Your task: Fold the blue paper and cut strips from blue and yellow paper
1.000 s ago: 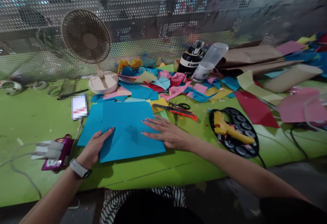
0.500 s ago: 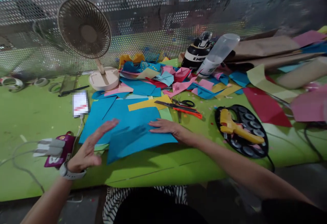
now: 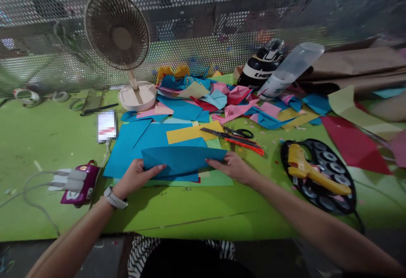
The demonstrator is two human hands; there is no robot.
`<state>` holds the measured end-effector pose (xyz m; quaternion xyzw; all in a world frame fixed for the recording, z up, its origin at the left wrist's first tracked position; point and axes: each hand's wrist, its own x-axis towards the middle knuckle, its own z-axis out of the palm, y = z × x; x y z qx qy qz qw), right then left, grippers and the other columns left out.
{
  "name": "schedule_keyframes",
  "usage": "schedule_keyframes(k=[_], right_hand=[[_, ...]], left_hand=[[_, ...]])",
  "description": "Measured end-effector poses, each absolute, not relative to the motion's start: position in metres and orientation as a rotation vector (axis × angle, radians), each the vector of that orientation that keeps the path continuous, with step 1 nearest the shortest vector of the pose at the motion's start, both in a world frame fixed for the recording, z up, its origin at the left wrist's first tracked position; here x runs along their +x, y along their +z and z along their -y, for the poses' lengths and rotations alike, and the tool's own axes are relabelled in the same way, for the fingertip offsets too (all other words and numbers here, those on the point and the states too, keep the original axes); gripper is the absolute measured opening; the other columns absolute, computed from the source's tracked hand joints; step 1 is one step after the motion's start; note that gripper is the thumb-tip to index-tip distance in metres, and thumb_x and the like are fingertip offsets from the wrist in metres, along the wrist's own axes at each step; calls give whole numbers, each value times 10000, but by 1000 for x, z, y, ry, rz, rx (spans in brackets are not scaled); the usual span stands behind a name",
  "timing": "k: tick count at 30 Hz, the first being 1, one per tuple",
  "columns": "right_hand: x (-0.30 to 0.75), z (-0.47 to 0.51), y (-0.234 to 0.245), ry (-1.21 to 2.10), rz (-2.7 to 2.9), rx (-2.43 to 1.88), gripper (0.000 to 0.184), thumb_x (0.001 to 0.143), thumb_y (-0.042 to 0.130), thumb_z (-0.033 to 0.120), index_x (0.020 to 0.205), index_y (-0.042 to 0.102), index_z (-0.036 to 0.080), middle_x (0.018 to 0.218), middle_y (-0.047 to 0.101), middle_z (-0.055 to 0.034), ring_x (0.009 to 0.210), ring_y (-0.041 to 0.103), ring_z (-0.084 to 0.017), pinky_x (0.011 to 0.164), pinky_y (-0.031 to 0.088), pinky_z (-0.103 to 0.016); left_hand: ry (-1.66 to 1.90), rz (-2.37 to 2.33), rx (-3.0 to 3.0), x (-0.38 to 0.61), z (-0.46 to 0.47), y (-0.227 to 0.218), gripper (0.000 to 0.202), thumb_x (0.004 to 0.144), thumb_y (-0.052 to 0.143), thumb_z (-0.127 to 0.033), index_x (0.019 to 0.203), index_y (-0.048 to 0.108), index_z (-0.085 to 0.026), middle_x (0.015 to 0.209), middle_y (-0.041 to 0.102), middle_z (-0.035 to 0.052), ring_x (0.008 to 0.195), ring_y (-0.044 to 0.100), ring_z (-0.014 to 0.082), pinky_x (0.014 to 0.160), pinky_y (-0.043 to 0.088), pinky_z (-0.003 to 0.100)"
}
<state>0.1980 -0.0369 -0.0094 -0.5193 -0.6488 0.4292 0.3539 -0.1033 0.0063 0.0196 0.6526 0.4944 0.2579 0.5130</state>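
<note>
The blue sheet [image 3: 184,159] is at the near side of the bench [image 3: 190,214], raised over further blue paper [image 3: 127,153] and bent over on itself. The left hand [image 3: 135,179] fingers pinch its left end and the right hand [image 3: 234,169] fingers pinch its right end. Judgement: the fold is begun, but the crease is not yet pressed flat. The cutter [image 3: 234,139] and glue gun [image 3: 309,170] lie apart, untouched.

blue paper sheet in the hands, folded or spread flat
Folded: the blue paper sheet is doubled over, left hand and right hand holding its ends.
</note>
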Motion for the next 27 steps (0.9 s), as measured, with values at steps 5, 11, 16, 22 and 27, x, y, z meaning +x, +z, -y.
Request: schedule_keyframes(k=[5,11,16,22,27], right_hand=[[196,35,-6,1109,1616,-1455,517,794,569,571,489,357,212,524,392,35,463,315,-79,422,272,-242],[194,39,-4,1123,1637,-1426,463,815,553,565,560,455,191,630,495,-4,539,405,-102,475,337,-247],[190,45,-2,1137,1704,-1394,453,840,559,501,532,418,200,573,456,7,507,401,-97,467,333,-241],[188,46,-5,1012,1730,-1437,498,850,550,501,503,347,206,537,413,20,474,370,-83,445,305,-234],[188,44,-9,999,1688,-1463,392,859,548,507,625,546,192,631,575,-19,547,508,-130,493,414,-245]], left_hand=[[658,-1298,1700,-103,-12,15,460,776,682,-455,608,326,-217,568,243,-76,477,245,75,436,205,225],[667,-1360,1745,-105,-7,17,316,795,669,-429,797,437,-215,573,221,-99,482,224,76,434,195,209],[667,-1404,1784,-104,-1,22,637,847,623,-391,1390,345,-206,541,270,-110,478,277,96,453,229,214],[690,-1472,1951,-104,4,22,733,874,588,-374,1492,227,-216,574,244,-97,488,277,103,470,235,221],[628,-1522,1961,-105,2,20,735,870,589,-399,1491,232,-236,671,431,-54,494,387,94,470,295,211]])
